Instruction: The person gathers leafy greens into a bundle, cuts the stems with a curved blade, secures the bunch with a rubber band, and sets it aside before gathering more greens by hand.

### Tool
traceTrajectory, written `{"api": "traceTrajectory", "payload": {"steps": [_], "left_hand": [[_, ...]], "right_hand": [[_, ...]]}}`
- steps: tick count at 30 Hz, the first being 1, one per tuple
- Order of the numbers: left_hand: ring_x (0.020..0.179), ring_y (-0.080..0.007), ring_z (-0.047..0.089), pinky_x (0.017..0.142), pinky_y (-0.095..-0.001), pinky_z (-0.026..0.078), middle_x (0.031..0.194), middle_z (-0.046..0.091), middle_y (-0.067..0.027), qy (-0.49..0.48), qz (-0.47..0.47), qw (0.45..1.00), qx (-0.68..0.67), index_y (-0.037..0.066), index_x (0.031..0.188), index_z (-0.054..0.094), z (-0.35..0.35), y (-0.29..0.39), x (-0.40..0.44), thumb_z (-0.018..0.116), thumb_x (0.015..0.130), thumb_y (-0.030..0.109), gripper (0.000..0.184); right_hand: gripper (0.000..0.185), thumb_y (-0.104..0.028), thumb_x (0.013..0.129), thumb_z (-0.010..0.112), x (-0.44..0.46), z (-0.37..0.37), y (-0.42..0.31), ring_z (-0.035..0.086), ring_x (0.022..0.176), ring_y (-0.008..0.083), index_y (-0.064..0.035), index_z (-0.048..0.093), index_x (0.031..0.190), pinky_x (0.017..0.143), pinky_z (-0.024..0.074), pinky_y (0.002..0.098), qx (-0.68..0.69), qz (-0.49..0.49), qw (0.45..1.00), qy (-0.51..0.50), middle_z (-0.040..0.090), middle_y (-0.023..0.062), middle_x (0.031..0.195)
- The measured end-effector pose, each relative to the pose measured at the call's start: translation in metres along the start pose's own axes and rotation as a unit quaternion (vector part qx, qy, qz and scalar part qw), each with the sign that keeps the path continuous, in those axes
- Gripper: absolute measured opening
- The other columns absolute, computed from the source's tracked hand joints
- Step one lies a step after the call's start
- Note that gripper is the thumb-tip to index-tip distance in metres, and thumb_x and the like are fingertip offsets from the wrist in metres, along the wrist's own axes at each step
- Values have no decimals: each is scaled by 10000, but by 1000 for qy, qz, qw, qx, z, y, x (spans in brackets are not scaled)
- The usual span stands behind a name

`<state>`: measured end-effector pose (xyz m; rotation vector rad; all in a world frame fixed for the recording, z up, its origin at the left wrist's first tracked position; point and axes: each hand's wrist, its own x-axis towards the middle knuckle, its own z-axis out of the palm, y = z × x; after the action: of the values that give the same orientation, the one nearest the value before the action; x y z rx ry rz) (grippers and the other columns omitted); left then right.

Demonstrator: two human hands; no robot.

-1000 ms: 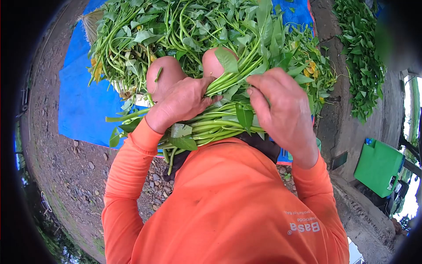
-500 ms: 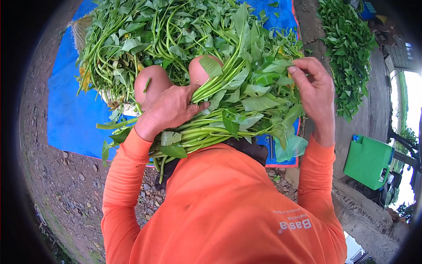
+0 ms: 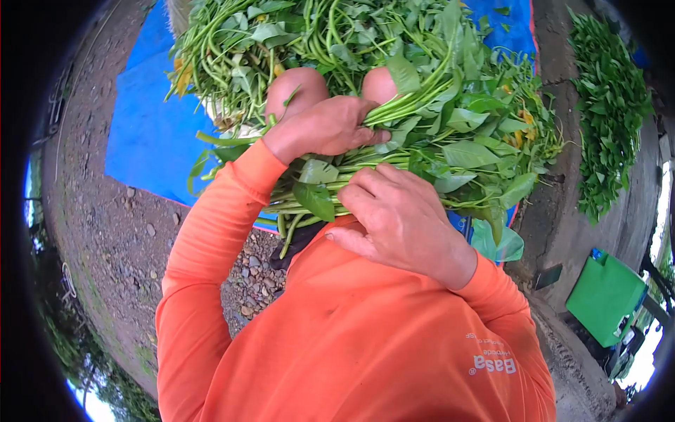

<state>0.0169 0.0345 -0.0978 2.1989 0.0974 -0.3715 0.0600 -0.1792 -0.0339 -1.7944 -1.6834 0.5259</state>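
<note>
Green stems of water spinach lie in two gatherings across the person's lap. The left hand (image 3: 334, 126) is closed round the upper handful (image 3: 422, 98), its thumb over the stems. The right hand (image 3: 408, 221) is half open above the lower bundle (image 3: 302, 200), fingers bent over the stems and thumb parted towards the orange shirt (image 3: 337, 316); how firmly it presses cannot be told.

The likeliest trouble is the lower bundle fanning out or slipping off the lap, since no tie shows round it and its stems lie at uneven angles. The upper handful could shed stems if the left grip slackened, and broad leaves could tear or fold where the two gatherings press together.

Seen from the person, with twelve o'clock straight ahead, the lower bundle runs lengthwise from nearly nine o'clock, where bare stem ends jut, to about two, where the leaves spread. The upper handful slants more steeply, its leafy tips towards one o'clock. Both lie just beside the knees (image 3: 297, 91), with a loose heap (image 3: 337, 35) beyond at twelve on a blue tarp (image 3: 155, 141).
</note>
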Motion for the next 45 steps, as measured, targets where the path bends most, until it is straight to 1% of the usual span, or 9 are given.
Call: {"api": "traceTrajectory", "payload": {"steps": [13,20,26,30,32,33,36,40,45], "left_hand": [[805,-412,719,762,-486,542,851,725,-258,-11,-12,1000,2,6,1318,648,-3,-6,3,662,1034,499,569],[889,-411,731,818,-463,554,947,740,-273,-13,-5,1000,3,3,1301,663,3,-19,11,673,1026,501,569],[1202,-356,690,1045,-416,511,1255,731,-243,-84,-136,985,-65,16,1413,654,-9,-13,10,518,1031,726,818],[1410,-269,544,1179,-403,433,1531,569,-210,-221,-5,936,-274,-81,1557,451,-18,-19,4,603,932,812,1100],[1439,-254,513,1208,-371,385,1558,545,-185,-243,37,946,-210,32,1687,252,-23,-24,2,776,930,492,1029],[1435,-243,511,1200,-363,390,1552,551,-174,-274,28,940,-201,43,1691,253,-25,-25,3,810,907,387,1021],[1379,-186,530,1145,-332,427,1528,578,-114,-276,53,939,-199,68,1696,265,-21,-27,3,774,878,90,964],[1313,-176,591,1103,-313,461,1465,633,-99,-232,41,946,-223,76,1697,265,-19,-13,-12,707,913,44,900],[1195,-247,678,1073,-346,493,1356,693,-156,-182,11,975,-129,77,1700,252,-12,2,-19,649,888,2,907]], "right_hand": [[402,-411,814,874,15,20,1,656,792,283,-70,711,952,713,531,414,-27,-80,994,64,633,77,815],[148,-176,888,768,26,44,20,648,823,283,-60,682,856,726,504,426,-95,-38,991,90,641,83,846],[133,-122,897,720,33,58,49,696,772,384,-30,705,801,725,559,507,43,98,981,160,713,169,817],[138,-125,900,725,34,53,57,706,760,366,2,740,848,712,567,458,46,134,985,93,741,182,846],[150,-123,925,726,34,35,68,716,731,301,21,754,896,708,569,407,114,133,984,29,759,149,840],[164,-117,971,724,27,47,98,675,725,137,40,772,977,701,547,321,406,185,895,33,755,60,822],[180,-120,1011,716,22,12,84,616,779,48,48,771,1048,705,521,257,443,213,870,43,730,8,842],[326,-144,915,785,-2,-4,36,665,1015,229,14,739,1197,893,547,367,67,83,994,0,715,85,1115],[415,-67,848,738,-20,9,30,574,1028,339,10,705,1255,911,490,469,-85,45,992,-84,617,126,1095]]}}
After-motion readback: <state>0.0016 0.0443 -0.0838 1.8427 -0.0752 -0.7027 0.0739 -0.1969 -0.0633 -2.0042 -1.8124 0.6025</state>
